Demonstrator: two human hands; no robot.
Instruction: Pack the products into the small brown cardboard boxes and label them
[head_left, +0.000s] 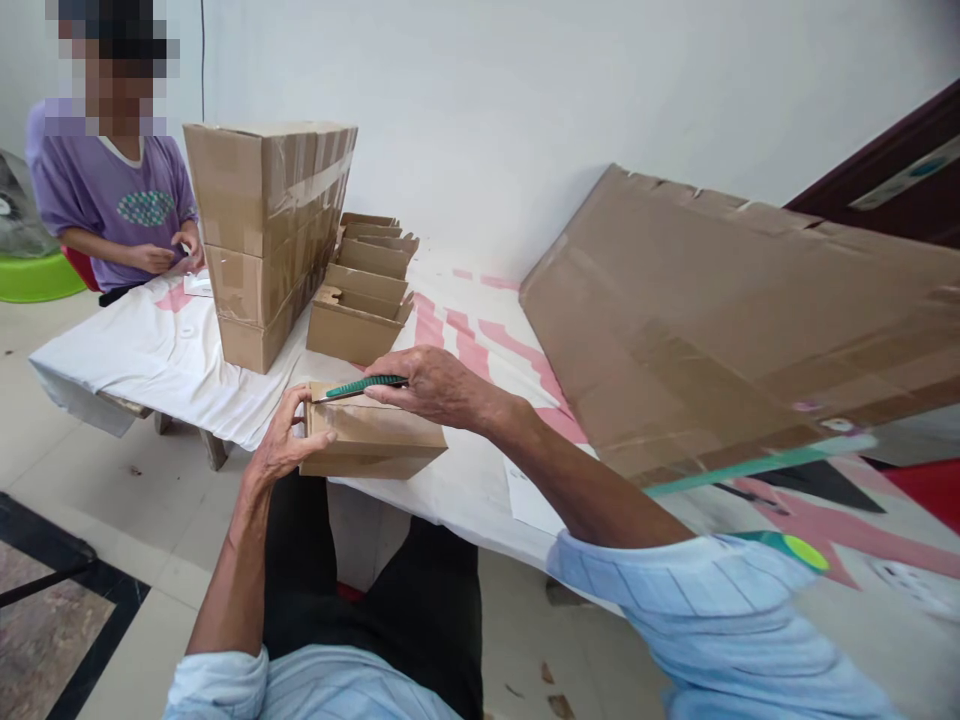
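A small closed cardboard box (pixel 386 435) lies at the table's front edge, just above my lap. My left hand (pixel 287 437) grips its left end, thumb on the top face and fingers at the far side. In my right hand (pixel 420 385) is a green utility knife (pixel 360 386), held nearly flat. The knife's tip reaches the box's top at the left corner, close to my left fingers. Whether the blade has cut into the cardboard is too small to tell.
Open cardboard boxes (pixel 356 325) stand in a row behind. Left of them rises a stack of taped boxes (pixel 259 220). A large cardboard sheet (pixel 720 330) leans at the right. Across the table sits a person in a purple shirt (pixel 120 190). A white-and-pink cloth (pixel 150 345) covers the table.
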